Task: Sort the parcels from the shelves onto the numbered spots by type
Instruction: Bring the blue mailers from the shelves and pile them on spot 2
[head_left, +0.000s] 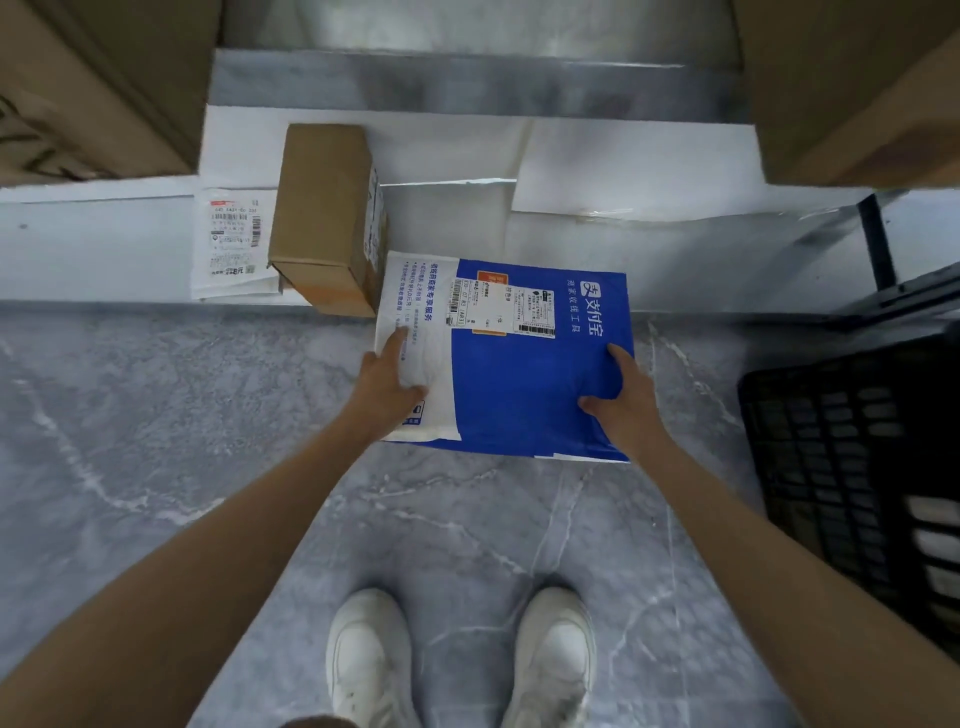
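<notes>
A flat blue and white mailer (511, 374) with a shipping label juts out over the front edge of the low shelf (675, 254). My left hand (390, 382) grips its white left end, thumb on top. At the blue right edge my right hand (621, 397) holds it the same way. Just left of the mailer a small brown cardboard box (324, 218) stands on the shelf. A flat white parcel (231, 244) with a printed label lies left of the box.
Large cardboard boxes stand at the upper left (88, 88) and upper right (857, 88) on the shelf. A black plastic crate (852, 467) sits on the grey marble floor to the right. My white shoes (457, 660) are below the mailer.
</notes>
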